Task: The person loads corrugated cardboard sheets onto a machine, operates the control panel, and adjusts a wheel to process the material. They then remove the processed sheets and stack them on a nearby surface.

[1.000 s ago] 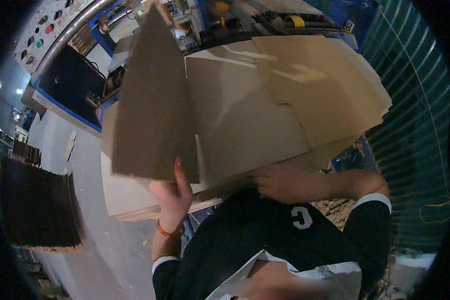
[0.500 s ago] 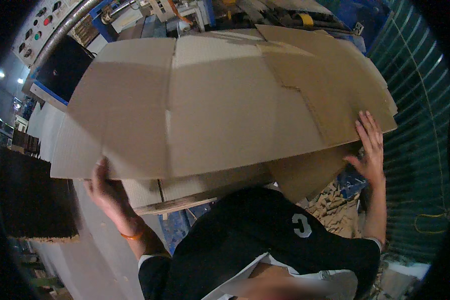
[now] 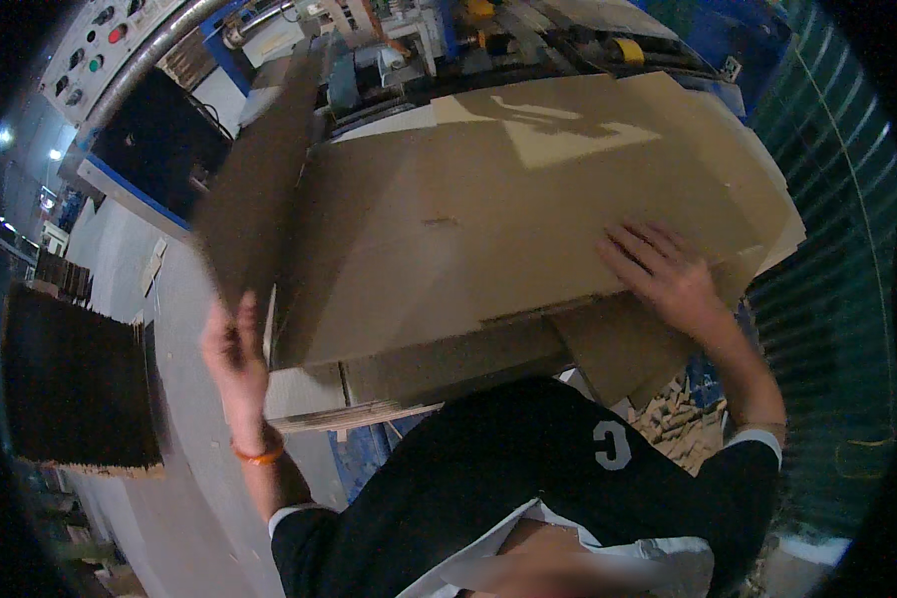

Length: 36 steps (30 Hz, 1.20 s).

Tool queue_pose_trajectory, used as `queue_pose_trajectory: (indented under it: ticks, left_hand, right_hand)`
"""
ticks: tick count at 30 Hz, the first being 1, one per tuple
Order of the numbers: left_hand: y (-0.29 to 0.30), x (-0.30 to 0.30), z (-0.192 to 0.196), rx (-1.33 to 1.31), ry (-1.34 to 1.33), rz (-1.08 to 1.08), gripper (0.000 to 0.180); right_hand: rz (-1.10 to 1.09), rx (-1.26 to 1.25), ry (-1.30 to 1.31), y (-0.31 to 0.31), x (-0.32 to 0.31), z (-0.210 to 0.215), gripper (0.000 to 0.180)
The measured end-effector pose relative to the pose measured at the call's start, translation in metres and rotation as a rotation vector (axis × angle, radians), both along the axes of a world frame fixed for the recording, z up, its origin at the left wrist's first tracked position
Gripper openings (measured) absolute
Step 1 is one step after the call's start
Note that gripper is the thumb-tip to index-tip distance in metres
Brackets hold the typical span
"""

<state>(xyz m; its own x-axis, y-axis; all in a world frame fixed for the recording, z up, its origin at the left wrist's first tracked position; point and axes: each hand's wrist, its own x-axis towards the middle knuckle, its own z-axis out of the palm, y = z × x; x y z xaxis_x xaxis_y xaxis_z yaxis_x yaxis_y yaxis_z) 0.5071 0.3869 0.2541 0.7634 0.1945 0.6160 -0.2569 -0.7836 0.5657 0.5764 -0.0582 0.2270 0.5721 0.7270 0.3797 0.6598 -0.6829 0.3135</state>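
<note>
A large brown cardboard sheet (image 3: 409,259) lies before me, its left panel (image 3: 254,189) raised along a crease and blurred by motion. My left hand (image 3: 235,354), an orange band on its wrist, grips the near lower corner of that raised panel. On the right, my right hand (image 3: 668,277) rests flat on the sheet with its fingers stretched out, close to the near edge. Beneath lies a stack of more cardboard (image 3: 359,411), partly hidden by the top sheet.
Machinery with rollers (image 3: 409,60) stands beyond the sheet. A control panel (image 3: 95,50) with buttons is at the far left. A green corrugated wall (image 3: 837,269) runs along the right. Stacked cardboard (image 3: 80,379) stands at left; scraps (image 3: 678,424) lie below.
The cardboard's left panel has swung up with my left hand, which moved slightly right. My right hand slid left from the right edge onto the sheet. The view shifted a little.
</note>
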Motion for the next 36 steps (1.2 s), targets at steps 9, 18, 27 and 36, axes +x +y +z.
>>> queue_pose_trajectory:
  ticks: [9,18,27,36]
  left_hand:
    - [-0.016,0.060,-0.035,0.290,-0.147,-0.086,0.044]
    - [-0.027,0.071,-0.055,0.267,-0.134,-0.171,0.059]
    - [-0.029,0.040,-0.052,0.245,-0.058,-0.153,0.055]
    - [-0.041,0.008,-0.029,0.367,0.015,-0.207,0.054]
  right_hand:
    - [0.022,-0.046,0.002,0.015,0.068,-0.017,0.048]
    - [0.071,-0.097,-0.011,0.008,0.094,-0.026,0.053]
    - [0.186,-0.162,-0.116,0.007,0.076,-0.018,0.045]
    - [0.145,-0.207,-0.020,0.003,0.029,0.008,0.042]
